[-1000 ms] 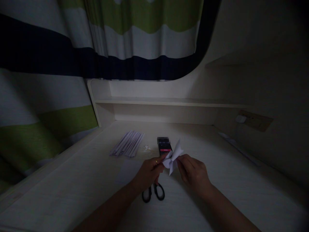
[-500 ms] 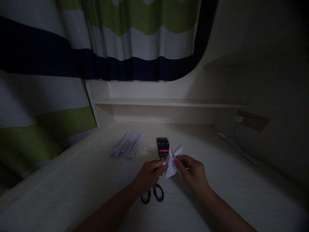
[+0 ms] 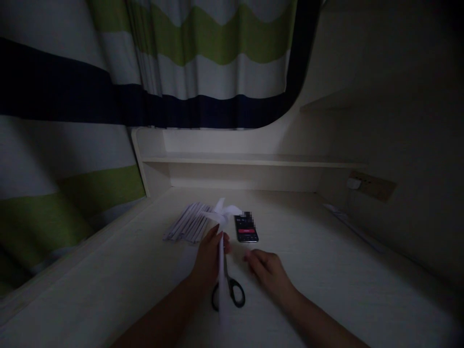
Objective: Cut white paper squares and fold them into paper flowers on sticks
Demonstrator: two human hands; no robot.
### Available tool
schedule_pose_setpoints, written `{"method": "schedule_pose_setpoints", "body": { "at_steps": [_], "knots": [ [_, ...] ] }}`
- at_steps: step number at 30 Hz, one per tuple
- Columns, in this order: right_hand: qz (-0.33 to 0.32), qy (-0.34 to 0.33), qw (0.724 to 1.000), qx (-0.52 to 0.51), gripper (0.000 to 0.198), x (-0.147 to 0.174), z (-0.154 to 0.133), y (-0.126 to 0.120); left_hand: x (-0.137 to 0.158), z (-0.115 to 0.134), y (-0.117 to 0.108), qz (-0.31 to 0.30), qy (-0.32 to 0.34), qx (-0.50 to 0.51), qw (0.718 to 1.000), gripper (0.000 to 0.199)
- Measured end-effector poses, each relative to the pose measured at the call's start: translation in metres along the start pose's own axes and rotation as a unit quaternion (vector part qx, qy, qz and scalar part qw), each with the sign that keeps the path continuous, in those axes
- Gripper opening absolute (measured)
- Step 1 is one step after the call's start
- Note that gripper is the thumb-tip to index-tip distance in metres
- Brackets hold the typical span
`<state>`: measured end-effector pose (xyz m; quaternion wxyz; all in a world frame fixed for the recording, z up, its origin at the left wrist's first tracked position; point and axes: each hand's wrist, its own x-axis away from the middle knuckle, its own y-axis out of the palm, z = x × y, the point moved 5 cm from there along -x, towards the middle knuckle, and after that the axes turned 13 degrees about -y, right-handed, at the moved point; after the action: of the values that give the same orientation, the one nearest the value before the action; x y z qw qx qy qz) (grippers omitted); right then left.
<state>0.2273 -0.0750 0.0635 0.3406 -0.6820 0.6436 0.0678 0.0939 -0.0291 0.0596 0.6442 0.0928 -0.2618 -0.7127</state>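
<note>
In the head view, a white paper pinwheel [image 3: 222, 215] stands nearly upright in the person's left hand [image 3: 209, 255], its folded blades just above the fingers and its pale stick [image 3: 221, 275] running down past the palm, in front of black-handled scissors [image 3: 237, 294]. The left hand grips the stick between thumb and fingers, its forearm slanting in from the lower left. The right hand [image 3: 267, 271] is apart from the pinwheel, fingers curled, forearm slanting in from the lower right; blur hides whether its fingertips pinch anything.
</note>
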Motion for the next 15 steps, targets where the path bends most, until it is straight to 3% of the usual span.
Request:
{"method": "schedule_pose_setpoints", "body": {
  "at_steps": [3, 6, 11, 15],
  "knots": [
    [-0.078, 0.066, 0.989, -0.108, 0.037, 0.009, 0.011, 0.034, -0.006, -0.004, -0.004, 0.019, 0.004, 0.058, 0.998, 0.015],
    [-0.09, 0.1, 0.978, -0.158, 0.029, 0.014, 0.015, 0.051, -0.01, -0.009, -0.007, 0.04, 0.013, 0.089, 0.995, 0.012],
    [-0.067, 0.151, 0.969, -0.183, 0.024, 0.015, 0.019, 0.053, -0.013, -0.011, -0.008, 0.045, 0.025, 0.101, 0.994, 0.01],
    [-0.05, 0.148, 0.972, -0.174, 0.018, 0.014, 0.023, 0.05, -0.014, -0.011, -0.006, 0.014, 0.027, 0.091, 0.995, 0.015]
  ]
}}
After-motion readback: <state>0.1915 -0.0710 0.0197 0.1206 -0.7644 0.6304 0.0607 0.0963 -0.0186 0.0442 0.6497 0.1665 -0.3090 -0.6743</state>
